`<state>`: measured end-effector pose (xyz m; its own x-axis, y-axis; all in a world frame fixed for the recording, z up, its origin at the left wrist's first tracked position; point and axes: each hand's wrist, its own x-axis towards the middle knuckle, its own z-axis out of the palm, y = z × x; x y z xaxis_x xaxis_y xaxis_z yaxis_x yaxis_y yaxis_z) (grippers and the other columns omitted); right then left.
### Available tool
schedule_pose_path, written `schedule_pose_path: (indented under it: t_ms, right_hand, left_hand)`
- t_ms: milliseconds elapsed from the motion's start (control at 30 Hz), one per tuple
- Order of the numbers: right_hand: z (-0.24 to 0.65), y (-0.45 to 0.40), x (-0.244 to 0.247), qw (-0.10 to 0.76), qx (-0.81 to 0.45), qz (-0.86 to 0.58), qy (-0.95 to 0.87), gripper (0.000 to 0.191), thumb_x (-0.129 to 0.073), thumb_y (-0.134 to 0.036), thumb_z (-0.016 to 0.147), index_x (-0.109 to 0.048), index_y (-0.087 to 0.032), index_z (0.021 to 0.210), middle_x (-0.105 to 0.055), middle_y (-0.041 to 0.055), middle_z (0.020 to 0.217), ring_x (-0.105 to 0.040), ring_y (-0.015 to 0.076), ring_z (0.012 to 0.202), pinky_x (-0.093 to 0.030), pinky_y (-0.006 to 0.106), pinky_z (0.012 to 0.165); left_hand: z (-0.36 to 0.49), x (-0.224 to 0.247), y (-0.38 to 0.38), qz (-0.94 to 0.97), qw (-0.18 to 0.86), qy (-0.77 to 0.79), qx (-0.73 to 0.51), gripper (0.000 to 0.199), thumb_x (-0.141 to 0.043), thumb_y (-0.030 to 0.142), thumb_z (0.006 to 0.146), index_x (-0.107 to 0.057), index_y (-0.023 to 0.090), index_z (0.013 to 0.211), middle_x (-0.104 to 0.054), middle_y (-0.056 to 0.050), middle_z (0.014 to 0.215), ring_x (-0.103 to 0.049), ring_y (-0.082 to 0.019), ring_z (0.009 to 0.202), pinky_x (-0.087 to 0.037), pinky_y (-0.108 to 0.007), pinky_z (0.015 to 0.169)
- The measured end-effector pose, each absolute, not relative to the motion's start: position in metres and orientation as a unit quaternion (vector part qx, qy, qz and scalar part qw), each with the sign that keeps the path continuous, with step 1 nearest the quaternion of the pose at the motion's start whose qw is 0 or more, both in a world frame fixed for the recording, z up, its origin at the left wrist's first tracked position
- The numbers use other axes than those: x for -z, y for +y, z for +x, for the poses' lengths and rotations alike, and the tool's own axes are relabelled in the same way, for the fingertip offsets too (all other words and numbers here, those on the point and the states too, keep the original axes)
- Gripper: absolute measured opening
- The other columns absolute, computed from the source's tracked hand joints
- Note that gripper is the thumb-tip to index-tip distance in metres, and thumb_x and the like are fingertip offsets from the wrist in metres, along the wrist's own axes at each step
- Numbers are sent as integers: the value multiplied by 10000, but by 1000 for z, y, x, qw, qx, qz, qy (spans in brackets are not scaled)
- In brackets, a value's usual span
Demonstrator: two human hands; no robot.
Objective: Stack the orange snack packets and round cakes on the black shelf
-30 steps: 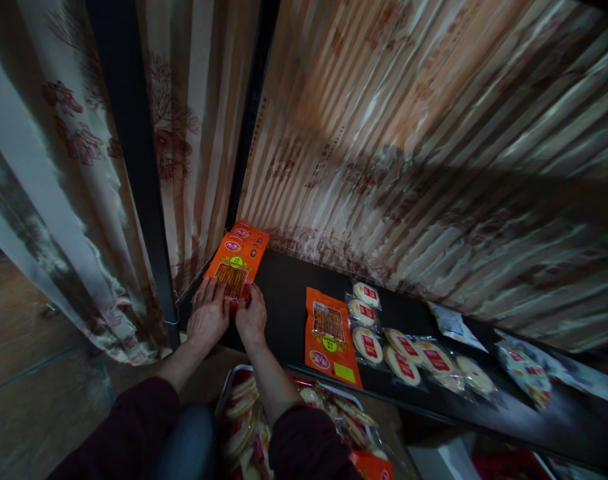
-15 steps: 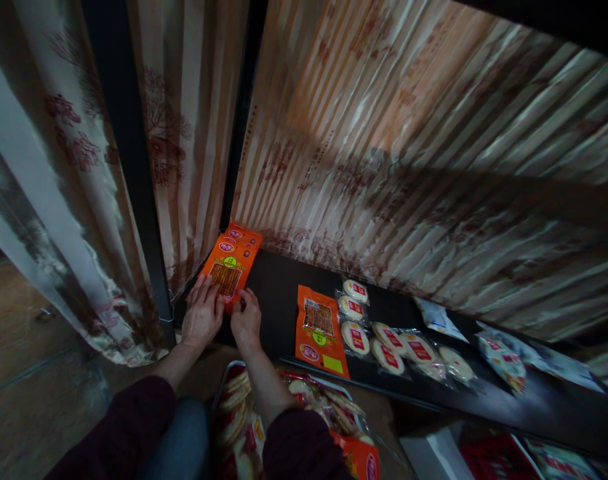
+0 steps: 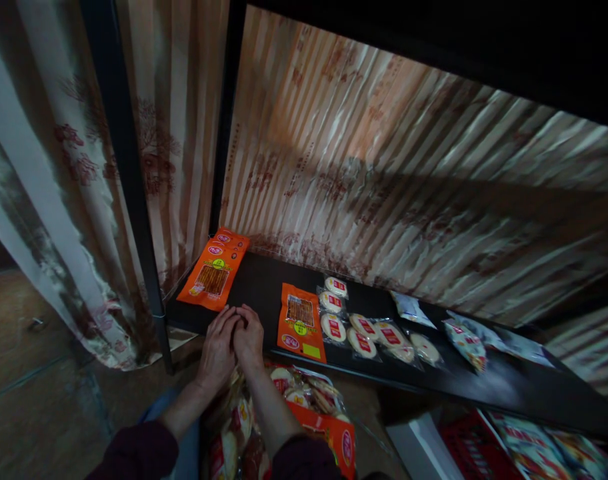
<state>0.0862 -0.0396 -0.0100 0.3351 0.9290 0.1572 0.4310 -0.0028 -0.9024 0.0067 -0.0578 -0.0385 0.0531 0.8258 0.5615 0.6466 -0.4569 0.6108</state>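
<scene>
My left hand (image 3: 219,343) and my right hand (image 3: 248,337) are together at the front edge of the black shelf (image 3: 264,273). Their fingers are curled and touch at the tips, and I see nothing held in them. Just beyond them, in the shelf's left corner, lies an orange snack packet (image 3: 213,270) with a window showing brown strips, overlapping at least one similar packet behind it. To the right of my hands another orange packet (image 3: 301,323) lies turned the other way round.
Several round wrapped flatbreads (image 3: 333,327) lie further right, then a white bag (image 3: 411,309) and a colourful bag (image 3: 467,343). Below the shelf stands a container of packed snacks (image 3: 317,400), and a red crate (image 3: 477,447) lower right. A black post (image 3: 139,173) and curtain (image 3: 304,147) bound the shelf.
Both hands have let go of the orange packet in the corner and drawn back toward me, coming together. The packet stays on the shelf. The view has shifted slightly.
</scene>
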Motion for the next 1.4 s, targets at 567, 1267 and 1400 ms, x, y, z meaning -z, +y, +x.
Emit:
schedule_pose_path:
  t_ms: [567, 1267, 1400]
  right_hand:
    - [177, -158, 7, 500, -242, -670, -493, 377, -424, -103, 702, -706, -176, 941, -711, 73, 980, -649, 178, 931, -480, 316, 894]
    - [240, -281, 88, 408, -84, -780, -467, 415, -408, -225, 766, -672, -94, 1057, -601, 178, 1203, -528, 275, 1157, -411, 451, 989]
    - [242, -288, 106, 404, -72, -790, -455, 431, -422, -227, 745, -656, -105, 1085, -578, 179, 1240, -498, 297, 1193, -395, 491, 996]
  left_hand:
    - [90, 16, -172, 764, 277, 491, -315, 572, -383, 80, 742, -444, 80, 1311, -393, -172, 1430, -373, -220, 1322, -347, -388, 1076]
    - [106, 44, -235, 906, 98, 402, -88, 649, -511, 179, 716, -410, 147, 1356, -309, -129, 1484, -205, -295, 1388, -160, -545, 1120]
    - [104, 53, -232, 900, 67, 411, -131, 661, -580, 246, 740, -390, 146, 1365, -283, -166, 1487, -193, -320, 1385, -242, -527, 1098]
